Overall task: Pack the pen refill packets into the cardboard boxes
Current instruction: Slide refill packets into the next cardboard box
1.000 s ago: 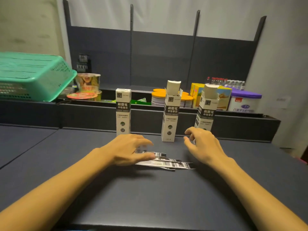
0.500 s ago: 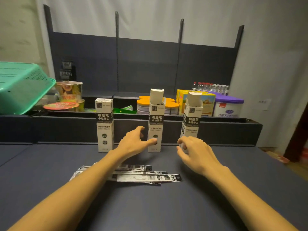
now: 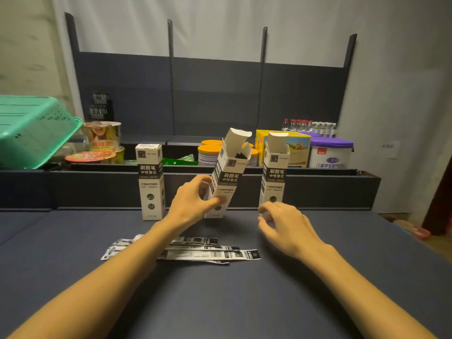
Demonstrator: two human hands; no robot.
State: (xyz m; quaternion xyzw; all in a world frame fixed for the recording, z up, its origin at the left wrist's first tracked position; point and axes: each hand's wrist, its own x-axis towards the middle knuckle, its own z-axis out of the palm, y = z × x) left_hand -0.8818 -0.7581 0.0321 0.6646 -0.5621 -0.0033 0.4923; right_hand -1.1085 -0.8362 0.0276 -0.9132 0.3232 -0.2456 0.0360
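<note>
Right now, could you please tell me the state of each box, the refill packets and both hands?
Left box: upright, top flap closed.
Middle box: tilted, top flap open, in the left hand's grip.
Right box: upright, top flap open.
Refill packets: lying flat on the table, unpacked.
Left hand: holds the middle box.
Right hand: loosely curled, holding nothing.

Each of the three white cardboard boxes carries a black band printed 刷题笔 中性替芯: the closed left box (image 3: 149, 182), the tilted middle box (image 3: 226, 178) and the right box (image 3: 275, 173). Low on the left box a round mark reads 0.5. The purple-lidded tub (image 3: 330, 152) at upper right seems to begin 儿童; the rest blurs.
</note>
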